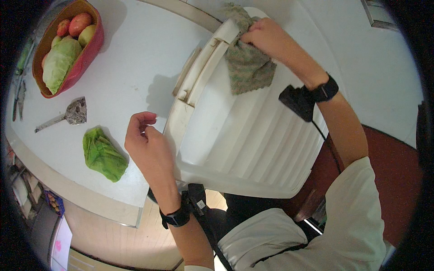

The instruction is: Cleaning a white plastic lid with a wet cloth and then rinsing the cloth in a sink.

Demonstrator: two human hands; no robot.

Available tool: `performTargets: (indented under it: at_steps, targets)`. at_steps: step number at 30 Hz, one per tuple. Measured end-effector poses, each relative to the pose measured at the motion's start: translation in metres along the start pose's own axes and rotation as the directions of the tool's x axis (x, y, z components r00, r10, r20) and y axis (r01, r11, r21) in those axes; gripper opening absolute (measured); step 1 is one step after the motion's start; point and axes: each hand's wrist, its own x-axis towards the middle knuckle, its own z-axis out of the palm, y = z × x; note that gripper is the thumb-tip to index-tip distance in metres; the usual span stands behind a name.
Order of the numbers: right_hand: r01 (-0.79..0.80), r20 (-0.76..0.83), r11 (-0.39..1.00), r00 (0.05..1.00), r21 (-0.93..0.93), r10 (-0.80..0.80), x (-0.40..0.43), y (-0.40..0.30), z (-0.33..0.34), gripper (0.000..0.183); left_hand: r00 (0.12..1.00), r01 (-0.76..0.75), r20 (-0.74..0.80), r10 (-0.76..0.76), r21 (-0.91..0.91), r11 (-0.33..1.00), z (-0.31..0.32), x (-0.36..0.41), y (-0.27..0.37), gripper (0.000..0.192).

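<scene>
A large white plastic bin (217, 135) with ribbed sides stands before me at the table's edge, its rim and slotted handle (200, 74) towards the left. My right hand (261, 35) grips a worn grey-green cloth (251, 69) at the bin's far corner. Part of the cloth is bunched over the rim, and the rest hangs down across the plastic. Beside the near left rim is my left hand (147, 142), its fingers loosely curled and nothing visible in them. Whether its wrist rests against the rim I cannot tell.
On the white table (135, 50), a red basket (96, 44) holds a pale cabbage (62, 61) and tomatoes (80, 24). Nearer lie a stained metal spatula (76, 111) and a crumpled green leaf (103, 154). Utensils (20, 98) line the far left. A cable (318, 130) runs from my right wrist.
</scene>
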Motion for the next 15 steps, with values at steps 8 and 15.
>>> performTargets:
  at_steps: [8, 15]
  targets:
    - [-0.274, 0.266, 0.952, 0.936, 0.140, 0.230, -0.033, -0.066, 0.035, 0.027, 1.000, 0.019, -0.010, -0.019, -0.003, 1.000, -0.002, -0.001, -0.007, 0.023]
    - [0.113, 0.074, 0.951, 0.993, -0.288, -0.096, 0.010, 0.035, -0.010, 0.023, 0.999, 0.029, -0.025, -0.030, -0.052, 0.998, 0.002, -0.003, 0.001, 0.022]
